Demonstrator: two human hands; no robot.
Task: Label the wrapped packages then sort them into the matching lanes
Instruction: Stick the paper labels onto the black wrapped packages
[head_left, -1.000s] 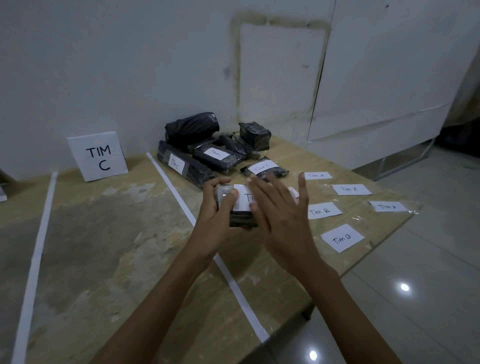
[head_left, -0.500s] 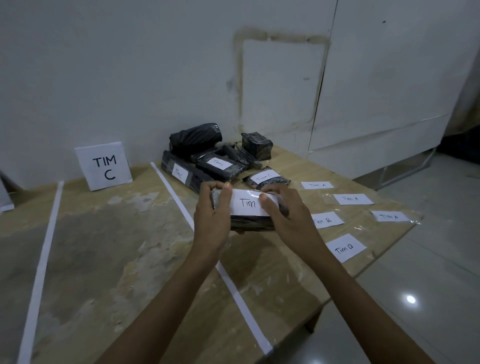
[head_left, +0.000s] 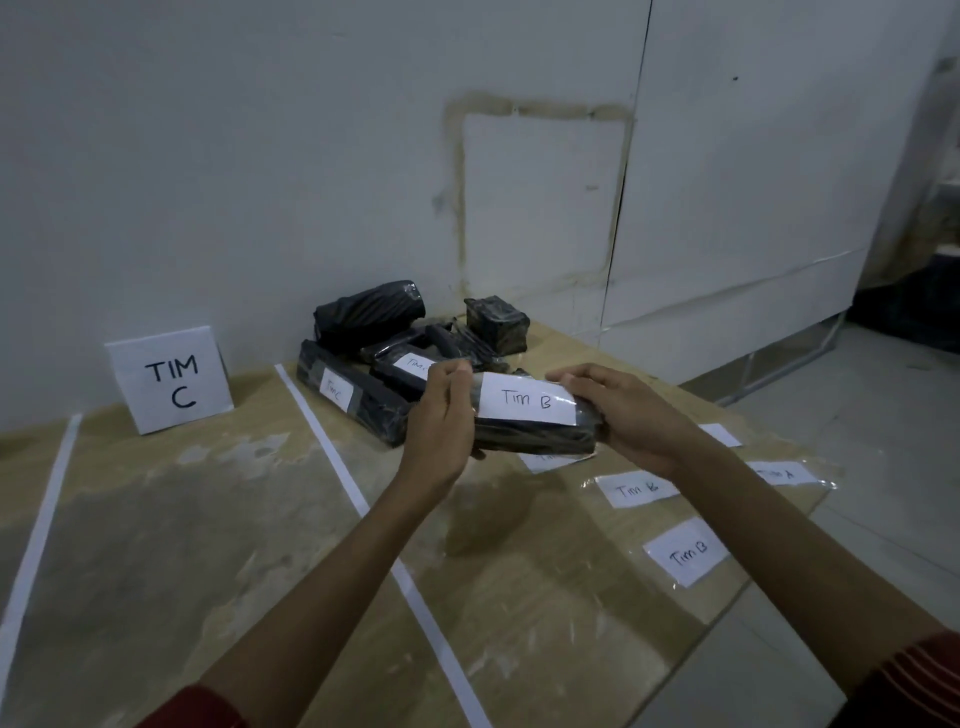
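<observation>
A black wrapped package (head_left: 535, 439) with a white "Tim B" label (head_left: 525, 406) on top hangs above the table. My left hand (head_left: 441, 415) grips its left end and my right hand (head_left: 621, 410) grips its right end. Behind it a pile of black wrapped packages (head_left: 374, 364) lies against the wall; two of them carry "Tim C" labels. Loose paper labels lie on the table at the right: two "Tim B" slips (head_left: 636, 489) (head_left: 687, 552) and a "Tim A" slip (head_left: 779, 474).
A standing "TIM C" sign (head_left: 169, 379) leans on the wall at the left. White tape lines (head_left: 363, 504) (head_left: 36, 535) split the wooden table (head_left: 208, 545) into lanes. The table's right edge drops to a tiled floor (head_left: 857, 415).
The package has been lifted higher off the table and turned, so the full "Tim B" label now shows. My right hand went from flat over the label to gripping the right end.
</observation>
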